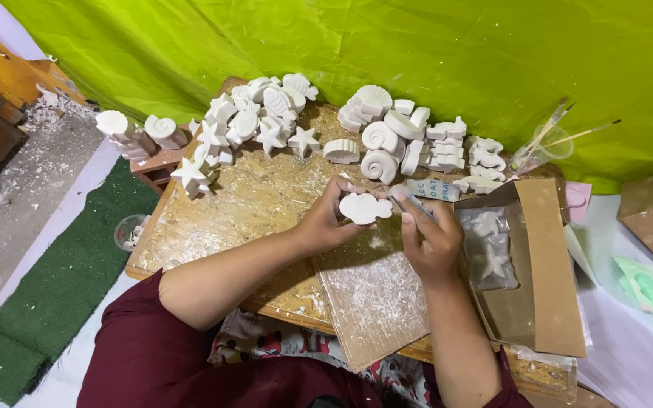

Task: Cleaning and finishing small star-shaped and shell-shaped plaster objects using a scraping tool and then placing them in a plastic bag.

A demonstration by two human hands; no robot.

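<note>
My left hand (326,219) holds a white plaster cast (365,208), flat and fish-like in outline, above a dusty wooden board (190,219). Its fingers curl around the cast's left edge. My right hand (431,240) sits just right of the cast and grips a thin grey tool (410,205) whose tip points at the cast's right side. White dust lies on a cardboard sheet (376,298) under both hands.
Piles of white plaster stars (270,136), shells (379,140) and fish shapes (481,159) cover the board's far side. An open cardboard box (546,264) with bagged casts stands at the right. Brushes in a clear cup (546,143), a green mat (62,287) and green cloth (417,45) surround it.
</note>
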